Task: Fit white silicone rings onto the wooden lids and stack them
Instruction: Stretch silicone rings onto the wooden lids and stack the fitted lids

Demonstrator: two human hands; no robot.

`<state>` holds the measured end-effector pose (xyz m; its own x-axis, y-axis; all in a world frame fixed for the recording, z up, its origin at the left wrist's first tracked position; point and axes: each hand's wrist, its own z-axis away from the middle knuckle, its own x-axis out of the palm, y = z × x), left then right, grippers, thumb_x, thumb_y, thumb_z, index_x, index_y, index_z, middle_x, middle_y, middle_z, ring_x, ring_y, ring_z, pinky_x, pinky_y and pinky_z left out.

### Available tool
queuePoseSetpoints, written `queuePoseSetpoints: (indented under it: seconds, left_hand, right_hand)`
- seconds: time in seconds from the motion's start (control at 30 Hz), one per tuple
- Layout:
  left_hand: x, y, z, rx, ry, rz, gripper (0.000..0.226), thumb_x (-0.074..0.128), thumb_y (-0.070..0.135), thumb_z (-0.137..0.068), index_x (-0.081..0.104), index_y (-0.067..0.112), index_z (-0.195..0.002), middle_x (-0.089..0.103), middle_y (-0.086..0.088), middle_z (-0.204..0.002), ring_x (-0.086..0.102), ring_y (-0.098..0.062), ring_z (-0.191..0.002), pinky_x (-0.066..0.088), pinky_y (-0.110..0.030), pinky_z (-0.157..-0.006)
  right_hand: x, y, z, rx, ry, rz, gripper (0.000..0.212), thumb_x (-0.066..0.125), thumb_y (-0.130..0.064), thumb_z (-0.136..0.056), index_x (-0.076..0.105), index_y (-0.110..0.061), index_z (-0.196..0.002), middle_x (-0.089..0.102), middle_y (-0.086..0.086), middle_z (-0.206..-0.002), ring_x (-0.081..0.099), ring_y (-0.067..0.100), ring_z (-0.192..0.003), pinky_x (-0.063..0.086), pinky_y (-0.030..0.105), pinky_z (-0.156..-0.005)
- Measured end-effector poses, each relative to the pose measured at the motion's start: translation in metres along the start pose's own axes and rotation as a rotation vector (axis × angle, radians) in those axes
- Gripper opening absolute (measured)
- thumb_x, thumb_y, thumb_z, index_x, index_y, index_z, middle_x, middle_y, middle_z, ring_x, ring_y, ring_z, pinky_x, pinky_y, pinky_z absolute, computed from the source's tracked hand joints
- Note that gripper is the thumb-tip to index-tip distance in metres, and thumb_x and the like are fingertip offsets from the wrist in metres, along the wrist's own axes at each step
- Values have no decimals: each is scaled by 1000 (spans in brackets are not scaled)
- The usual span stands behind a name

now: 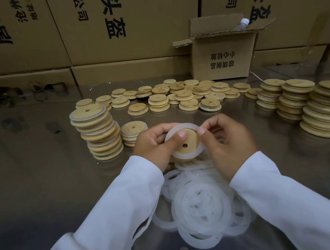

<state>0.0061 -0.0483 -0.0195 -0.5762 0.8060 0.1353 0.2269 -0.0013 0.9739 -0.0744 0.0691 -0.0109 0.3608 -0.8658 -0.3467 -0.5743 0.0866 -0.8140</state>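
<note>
gripping wooden lid (191, 142) in curled left hand (153, 143), pinching white ring (183, 156) onto it with right hand (229, 139); risks snapping back off if stretched unevenly.

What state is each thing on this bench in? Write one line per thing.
wooden lid: held in both hands, ring round it.
silicone ring: stretched round the held lid.
left hand: grips the lid.
right hand: pinches the ring.
left stack: ringed lids, leaning.
right stacks: bare lids, stacked.
loose lids: scattered, bare.
loose rings: heaped.
small carton: open, capped bottle inside.
</note>
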Motion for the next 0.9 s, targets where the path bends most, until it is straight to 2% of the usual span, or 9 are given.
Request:
queuePoseSetpoints:
  seconds: [0.23, 0.4, 0.47, 0.53, 0.63, 0.73, 0.9]
  left_hand:
    - [-2, 1, 1, -12, 13, 3, 13, 66, 11, -79, 74, 20, -83, 74, -9, -82, 69, -28, -81, 56, -43, -75]
    - [0, 1, 1, -26, -8, -5, 11, 67, 14, -76, 73, 22, -81, 74, -5, -79, 70, -19, -75, 59, -34, -68]
    - [1, 1, 1, -21, -13, -15, 12, 68, 16, -76, 72, 23, -83, 74, -4, -80, 70, -19, -78, 58, -36, -72]
    - [1, 1, 2, -8, -14, -20, 19, 71, 23, -70, 70, 27, -88, 74, -2, -82, 70, -18, -82, 56, -41, -78]
    - [-1, 1, 2, 40, -43, -28, 33, 70, 33, -61, 68, 35, -95, 74, -1, -83, 70, -17, -83, 55, -38, -78]
    - [-1, 2, 3, 70, -74, -24, 29, 69, 32, -65, 70, 40, -93, 74, -1, -81, 70, -17, -82, 55, -36, -75]
    - [2, 1, 3, 67, -34, -19, 17, 69, 22, -71, 73, 35, -81, 74, 1, -79, 70, -14, -77, 56, -32, -70]
  right_hand:
    - [0, -1, -1, 0, 7, -46, 18, 61, -17, -84, 55, -27, -71, 62, -8, -73, 60, 16, -74, 50, 30, -70]
    - [0, 1, -2, 30, 35, -62, 15, 62, -21, -81, 57, -27, -68, 61, -9, -69, 59, 13, -69, 48, 27, -66]
    - [1, 1, -2, 40, 44, -69, 15, 62, -21, -80, 57, -27, -67, 61, -10, -67, 58, 12, -66, 46, 25, -64]
    - [1, 2, -3, 49, 49, -75, 16, 63, -20, -80, 57, -27, -67, 60, -10, -66, 57, 13, -65, 45, 27, -64]
    - [2, 2, -3, 60, 53, -94, 17, 63, -19, -80, 57, -26, -66, 61, -8, -66, 58, 17, -67, 48, 29, -66]
    - [1, 1, -3, 67, 55, -116, 18, 64, -18, -80, 57, -26, -66, 61, -7, -67, 59, 20, -68, 49, 31, -67]
    - [1, -1, -3, 78, 49, -121, 18, 65, -17, -80, 58, -25, -65, 62, -5, -67, 61, 23, -69, 49, 31, -68]
